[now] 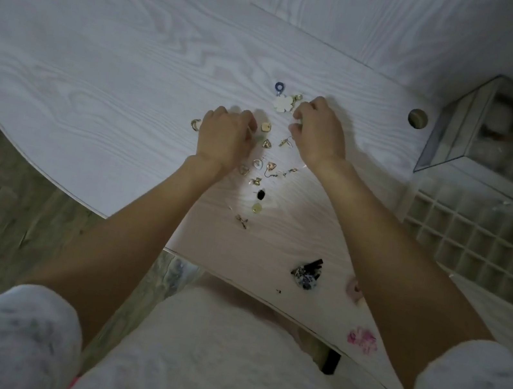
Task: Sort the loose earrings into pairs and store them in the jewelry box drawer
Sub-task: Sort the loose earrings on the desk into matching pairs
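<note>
Several loose earrings lie scattered mid-table: a white flower earring (283, 103), a blue ring earring (279, 86), a square cream earring (265, 126), gold heart earrings (270, 166), a black earring (261, 194), a pale yellow earring (257, 208). My left hand (224, 134) rests curled over the left side of the scatter, fingertips pinched near a small earring. My right hand (320, 130) is curled beside the white flower earring; what its fingertips hold is hidden. The clear jewelry box (463, 127) stands at the right, with its gridded drawer (464, 242) pulled out.
A gold hoop (195, 124) lies left of my left hand. A black-and-blue hair accessory (307, 272) and pink flower pieces (361, 338) sit near the table's front edge. A round cable hole (418, 118) is beside the box. The curved table edge (48, 173) runs at the lower left.
</note>
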Demonstrator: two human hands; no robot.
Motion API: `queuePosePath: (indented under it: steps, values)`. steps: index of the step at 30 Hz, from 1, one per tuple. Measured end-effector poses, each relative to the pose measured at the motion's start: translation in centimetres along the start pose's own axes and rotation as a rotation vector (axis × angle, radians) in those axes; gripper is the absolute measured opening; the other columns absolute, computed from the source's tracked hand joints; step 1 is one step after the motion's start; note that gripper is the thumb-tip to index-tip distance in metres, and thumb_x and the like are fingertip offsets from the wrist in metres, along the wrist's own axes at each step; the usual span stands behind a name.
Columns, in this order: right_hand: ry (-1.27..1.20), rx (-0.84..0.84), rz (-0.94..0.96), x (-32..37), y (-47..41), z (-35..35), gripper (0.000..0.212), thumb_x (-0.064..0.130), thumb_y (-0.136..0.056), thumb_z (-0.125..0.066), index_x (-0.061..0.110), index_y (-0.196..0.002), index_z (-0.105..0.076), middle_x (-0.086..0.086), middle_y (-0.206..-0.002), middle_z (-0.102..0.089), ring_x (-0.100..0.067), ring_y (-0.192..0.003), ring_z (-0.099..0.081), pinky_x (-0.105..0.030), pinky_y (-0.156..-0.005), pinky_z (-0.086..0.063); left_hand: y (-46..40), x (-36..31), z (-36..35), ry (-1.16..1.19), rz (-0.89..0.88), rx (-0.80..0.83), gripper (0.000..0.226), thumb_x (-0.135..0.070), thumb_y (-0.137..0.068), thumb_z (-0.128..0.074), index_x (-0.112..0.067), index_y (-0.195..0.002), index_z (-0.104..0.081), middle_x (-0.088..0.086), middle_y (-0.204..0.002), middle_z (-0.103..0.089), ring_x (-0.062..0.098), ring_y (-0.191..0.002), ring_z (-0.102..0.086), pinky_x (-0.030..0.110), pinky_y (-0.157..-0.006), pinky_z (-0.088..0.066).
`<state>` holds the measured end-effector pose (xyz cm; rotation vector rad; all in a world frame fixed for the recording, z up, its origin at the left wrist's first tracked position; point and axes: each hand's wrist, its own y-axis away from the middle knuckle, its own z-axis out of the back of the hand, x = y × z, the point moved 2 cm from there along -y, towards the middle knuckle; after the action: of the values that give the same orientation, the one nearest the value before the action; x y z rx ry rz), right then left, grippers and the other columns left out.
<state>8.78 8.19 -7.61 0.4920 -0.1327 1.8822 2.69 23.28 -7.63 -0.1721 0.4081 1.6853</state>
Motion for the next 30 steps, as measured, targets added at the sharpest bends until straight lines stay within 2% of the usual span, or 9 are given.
queuePosePath:
  steps: [3, 6, 11, 14, 17, 21, 25, 29, 30]
  values:
    - [-0.017, -0.029, -0.014, 0.2, 0.0, 0.2, 0.018, 0.007, -0.089, -0.056, 0.004, -0.106, -0.055, -0.014, -0.110, -0.058, -0.028, -0.096, -0.056, -0.035, -0.080, -0.046, 0.4, 0.2, 0.4, 0.030, -0.002, 0.046, 0.024, -0.022, -0.093, -0.049, -0.012, -0.111, -0.062, 0.012, -0.104, -0.066, 0.034, -0.100, -0.052, 0.038, -0.084, -0.037]
    - [-0.010, -0.052, -0.042, 0.5, 0.3, 0.3, 0.025, 0.001, -0.087, -0.053, 0.003, -0.111, -0.048, -0.017, -0.099, -0.061, -0.029, -0.088, -0.058, -0.037, -0.073, -0.048, 1.3, 0.4, 1.2, 0.168, -0.012, 0.043, 0.024, -0.028, -0.094, -0.050, -0.014, -0.108, -0.063, 0.007, -0.105, -0.068, 0.031, -0.099, -0.057, 0.040, -0.088, -0.042]
    - [0.032, -0.043, -0.079, 0.3, 1.0, 0.2, 0.036, 0.002, -0.086, -0.052, 0.005, -0.121, -0.047, -0.013, -0.106, -0.061, -0.028, -0.099, -0.054, -0.035, -0.074, -0.045, 3.5, -0.1, 2.7, 0.420, 0.014, -0.041, 0.020, -0.027, -0.096, -0.048, -0.014, -0.103, -0.061, 0.000, -0.101, -0.066, 0.016, -0.091, -0.059, 0.029, -0.076, -0.044]
    - [-0.052, -0.110, -0.054, 0.1, 2.0, 0.6, 0.032, 0.006, -0.088, -0.050, 0.006, -0.120, -0.053, -0.010, -0.109, -0.060, -0.025, -0.103, -0.052, -0.030, -0.078, -0.042, 4.6, -0.8, 3.3, 0.550, 0.053, -0.063, 0.017, -0.029, -0.096, -0.049, -0.016, -0.099, -0.058, -0.008, -0.098, -0.065, 0.009, -0.090, -0.061, 0.033, -0.081, -0.050]
    - [-0.148, -0.242, -0.041, 0.2, 3.8, 2.0, 0.021, 0.010, -0.090, -0.051, 0.007, -0.109, -0.061, -0.010, -0.106, -0.059, -0.024, -0.099, -0.053, -0.023, -0.076, -0.037, 5.5, -1.6, 3.7, 0.689, 0.098, -0.024, 0.010, -0.030, -0.096, -0.049, -0.023, -0.096, -0.055, -0.010, -0.090, -0.067, 0.010, -0.087, -0.065, 0.037, -0.079, -0.054]
    - [-0.379, -0.313, -0.095, -0.5, 8.0, 3.6, 0.016, 0.008, -0.091, -0.053, 0.008, -0.103, -0.063, -0.007, -0.101, -0.054, -0.016, -0.083, -0.059, -0.030, -0.077, -0.052, 6.9, -3.7, 3.8, 0.879, 0.077, 0.011, 0.007, -0.021, -0.096, -0.050, -0.019, -0.098, -0.056, -0.001, -0.086, -0.067, 0.009, -0.072, -0.069, 0.029, -0.072, -0.057]
    - [-0.513, -0.280, -0.219, -1.9, 12.8, 2.5, 0.014, 0.006, -0.088, -0.057, 0.009, -0.099, -0.065, -0.002, -0.093, -0.051, -0.022, -0.081, -0.061, -0.040, -0.077, -0.055, 8.4, -6.3, 1.2, 0.896, 0.053, 0.123, 0.007, -0.016, -0.092, -0.057, -0.021, -0.094, -0.062, 0.001, -0.085, -0.065, 0.009, -0.069, -0.068, 0.026, -0.072, -0.057]
    - [-0.520, -0.258, -0.306, -3.1, 16.4, 0.7, 0.011, 0.008, -0.086, -0.061, 0.007, -0.096, -0.066, -0.008, -0.091, -0.064, -0.018, -0.080, -0.062, -0.040, -0.076, -0.055, 9.7, -8.7, -3.0, 0.707, -0.052, 0.192, 0.012, -0.011, -0.087, -0.062, -0.015, -0.098, -0.068, -0.001, -0.096, -0.069, 0.008, -0.079, -0.063, 0.015, -0.076, -0.050]
    - [-0.503, -0.253, -0.316, -3.3, 16.9, 0.3, 0.011, 0.010, -0.085, -0.062, 0.007, -0.094, -0.067, -0.008, -0.089, -0.067, -0.017, -0.079, -0.063, -0.040, -0.075, -0.055, 9.9, -9.1, -3.7, 0.669, -0.066, 0.194, 0.014, -0.010, -0.086, -0.063, -0.013, -0.099, -0.068, 0.001, -0.100, -0.069, 0.010, -0.084, -0.063, 0.017, -0.079, -0.051]
